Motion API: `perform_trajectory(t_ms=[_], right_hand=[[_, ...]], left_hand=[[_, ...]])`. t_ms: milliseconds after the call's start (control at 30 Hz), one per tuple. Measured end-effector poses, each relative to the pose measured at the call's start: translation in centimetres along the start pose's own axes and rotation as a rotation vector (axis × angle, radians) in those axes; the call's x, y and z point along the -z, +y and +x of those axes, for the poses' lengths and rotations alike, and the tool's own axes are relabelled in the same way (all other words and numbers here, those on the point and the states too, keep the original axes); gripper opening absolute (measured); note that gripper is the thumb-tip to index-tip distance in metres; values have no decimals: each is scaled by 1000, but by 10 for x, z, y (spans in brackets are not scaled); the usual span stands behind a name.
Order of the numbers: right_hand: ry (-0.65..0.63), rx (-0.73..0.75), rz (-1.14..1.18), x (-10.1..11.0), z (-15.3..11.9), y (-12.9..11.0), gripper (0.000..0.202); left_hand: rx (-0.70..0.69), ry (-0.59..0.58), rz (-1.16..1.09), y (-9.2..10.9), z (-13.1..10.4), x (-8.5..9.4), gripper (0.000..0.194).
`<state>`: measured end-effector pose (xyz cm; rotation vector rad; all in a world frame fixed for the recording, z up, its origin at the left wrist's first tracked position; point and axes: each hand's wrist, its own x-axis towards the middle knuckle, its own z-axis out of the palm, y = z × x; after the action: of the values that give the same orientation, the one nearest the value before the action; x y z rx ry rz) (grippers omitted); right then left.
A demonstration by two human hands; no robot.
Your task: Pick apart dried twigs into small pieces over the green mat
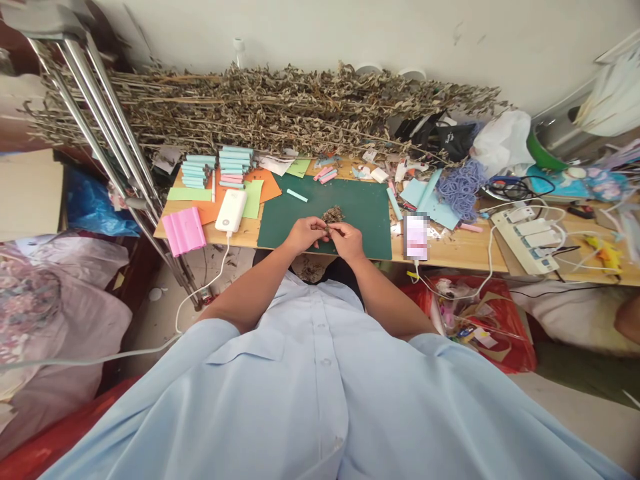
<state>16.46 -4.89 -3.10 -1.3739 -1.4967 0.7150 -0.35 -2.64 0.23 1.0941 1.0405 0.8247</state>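
Mid-frame, my left hand [305, 235] and right hand [349, 241] pinch dried leaves [333, 214], which too tight a grip could crumble.

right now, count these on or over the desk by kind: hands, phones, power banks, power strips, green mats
hands: 2 (left hand, right hand)
phone: 1
power bank: 1
power strip: 1
green mat: 1
total: 6
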Motion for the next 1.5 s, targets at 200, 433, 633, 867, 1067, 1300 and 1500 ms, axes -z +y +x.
perform_trajectory(t_ms=[200, 433, 633, 867, 1067, 1300, 1500], right_hand=[[-12, -28, 16, 0, -5, 0, 20], [48, -246, 197, 4, 0, -2, 27], [48, -224, 178, 0, 1, -1, 31], [-25, -13, 16, 0, -5, -7, 24], [114, -53, -48, -5, -5, 5, 30], [281, -145, -44, 3, 3, 12, 41], [284, -29, -168, 17, 5, 10, 28]], left_hand=[[21, -14, 24, 3, -1, 0, 8], [39, 25, 60, 3, 0, -1, 6], [18, -4, -1, 2, 0, -1, 10], [10, 18, -18, 0, 0, -1, 9], [22, 90, -58, -6, 4, 0, 11], [9, 132, -101, -4, 2, 0, 9], [22, 76, -193, -3, -1, 4, 26]])
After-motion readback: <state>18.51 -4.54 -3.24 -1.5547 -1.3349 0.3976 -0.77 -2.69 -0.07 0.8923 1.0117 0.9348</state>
